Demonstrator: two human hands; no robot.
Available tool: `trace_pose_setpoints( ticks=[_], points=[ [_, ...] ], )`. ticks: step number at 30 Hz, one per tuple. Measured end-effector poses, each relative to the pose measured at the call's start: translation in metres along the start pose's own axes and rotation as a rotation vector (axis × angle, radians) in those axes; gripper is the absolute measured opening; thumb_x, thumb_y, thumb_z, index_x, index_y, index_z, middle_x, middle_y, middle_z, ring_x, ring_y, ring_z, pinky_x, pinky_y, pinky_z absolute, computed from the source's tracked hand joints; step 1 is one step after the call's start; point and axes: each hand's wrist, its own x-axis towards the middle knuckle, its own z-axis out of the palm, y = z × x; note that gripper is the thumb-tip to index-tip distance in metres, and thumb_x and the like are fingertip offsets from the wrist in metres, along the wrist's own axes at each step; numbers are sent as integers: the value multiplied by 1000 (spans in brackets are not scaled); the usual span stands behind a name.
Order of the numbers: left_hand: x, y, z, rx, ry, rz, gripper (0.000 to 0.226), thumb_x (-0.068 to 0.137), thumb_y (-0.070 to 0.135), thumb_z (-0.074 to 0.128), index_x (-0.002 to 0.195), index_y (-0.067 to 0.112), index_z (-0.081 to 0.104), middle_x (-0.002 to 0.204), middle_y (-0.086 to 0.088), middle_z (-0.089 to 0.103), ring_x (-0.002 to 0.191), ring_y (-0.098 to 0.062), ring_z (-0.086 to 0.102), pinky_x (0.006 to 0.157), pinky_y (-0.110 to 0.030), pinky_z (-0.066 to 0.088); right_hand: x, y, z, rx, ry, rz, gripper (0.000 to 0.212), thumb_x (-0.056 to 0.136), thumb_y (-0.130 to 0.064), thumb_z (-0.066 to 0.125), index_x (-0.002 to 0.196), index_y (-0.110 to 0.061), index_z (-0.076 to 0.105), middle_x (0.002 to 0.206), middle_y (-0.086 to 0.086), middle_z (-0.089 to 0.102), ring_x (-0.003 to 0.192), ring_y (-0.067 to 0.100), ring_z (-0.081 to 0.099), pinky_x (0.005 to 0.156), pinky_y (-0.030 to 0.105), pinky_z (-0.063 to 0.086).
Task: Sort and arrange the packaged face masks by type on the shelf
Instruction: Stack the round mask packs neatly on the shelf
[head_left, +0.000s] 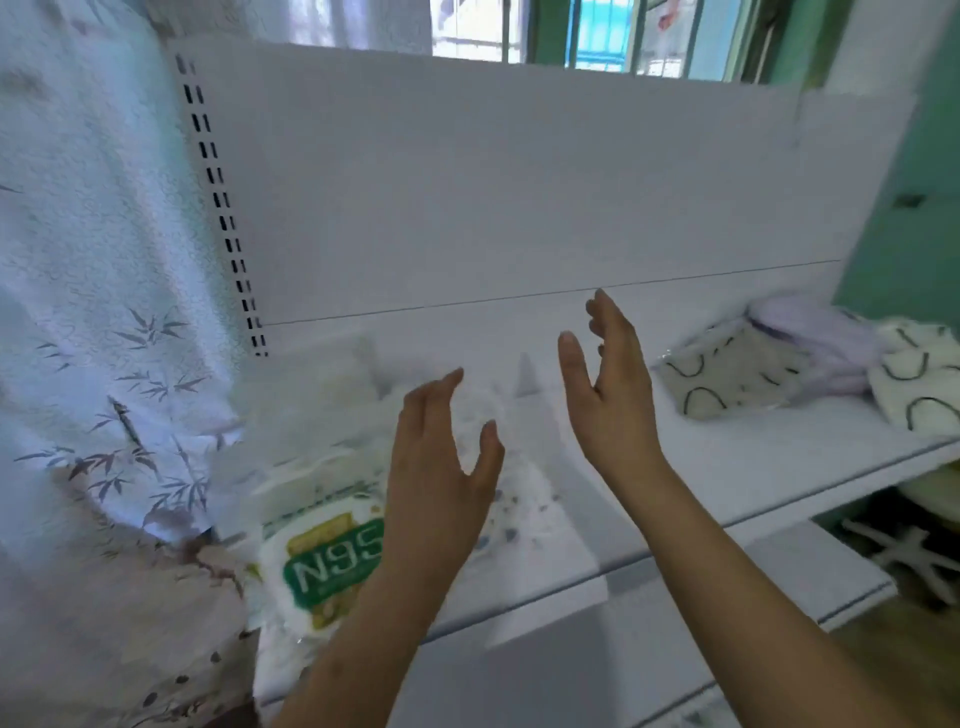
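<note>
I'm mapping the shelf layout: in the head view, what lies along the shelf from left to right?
N95 pack → left hand → right hand → grey patterned pack → lilac packs → cream patterned pack.

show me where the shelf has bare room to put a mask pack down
Bare shelf lies between the right hand and the grey patterned pack. It is crowded at the left by the N95 pack under the left hand, and at the far right.

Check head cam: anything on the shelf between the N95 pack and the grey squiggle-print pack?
Nothing but bare white shelf between N95 pack and grey pack. Both open hands, left hand and right hand, hover over that gap.
</note>
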Motion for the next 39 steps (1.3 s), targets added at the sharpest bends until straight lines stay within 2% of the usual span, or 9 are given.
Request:
trace_pose_setpoints(
  ticks=[6,8,10,12,21,30,35,37,39],
  points=[
    [2,69,128,-195,-380,27,55,100,40,53,151,32,34,146,13,40,132,-2,41,103,-16,31,50,41,-126,-270,161,-7,64,101,-51,39,154,-17,25,154,-1,37,140,12,36,115,42,34],
    [-5,91,166,-269,-465,65,55,101,38,53,152,32,33,145,14,39,126,4,38,101,-13,29,51,60,-165,-331,195,17,65,100,-51,41,154,-17,27,153,0,38,135,7,37,113,33,33],
    [-10,110,203,-314,-527,103,55,101,37,53,152,31,33,143,12,41,124,2,40,100,-14,30,47,81,-201,-398,210,65,63,100,-48,42,153,-17,28,152,-1,39,131,2,36,108,23,29],
    [-14,135,241,-345,-590,102,55,101,36,54,151,30,34,144,10,40,130,-4,42,101,-17,32,45,109,-242,-445,213,128,62,101,-49,41,153,-19,26,154,-2,36,138,9,34,112,27,28],
    [27,253,440,-342,-619,171,49,99,31,60,144,24,45,128,15,46,124,-7,47,94,-14,30,109,257,-411,-501,242,267,63,101,-53,38,153,-18,29,156,1,36,142,14,34,116,32,28],
    [88,315,611,-121,-607,177,49,98,30,61,143,14,48,138,-7,53,125,-23,51,98,-24,33,226,393,-485,-395,79,301,60,103,-46,37,152,-12,31,155,4,35,140,17,37,116,36,30],
    [142,299,696,156,-499,263,59,92,52,47,130,8,59,119,-18,63,109,-42,59,89,-48,48,299,475,-503,-432,-53,359,42,103,-36,44,134,-11,55,131,6,62,111,16,58,88,19,37],
    [159,294,726,325,-534,218,83,85,69,26,139,13,54,133,-20,56,126,-47,50,102,-56,41,326,507,-504,-425,-105,437,41,101,-34,50,134,-11,54,125,7,64,97,13,56,81,18,36],
    [174,291,749,490,-632,119,84,89,77,19,153,25,36,154,-15,36,145,-44,27,117,-57,21,353,542,-501,-448,-210,546,46,99,-36,53,137,-10,51,128,9,62,100,18,58,81,20,38]
  ],
)
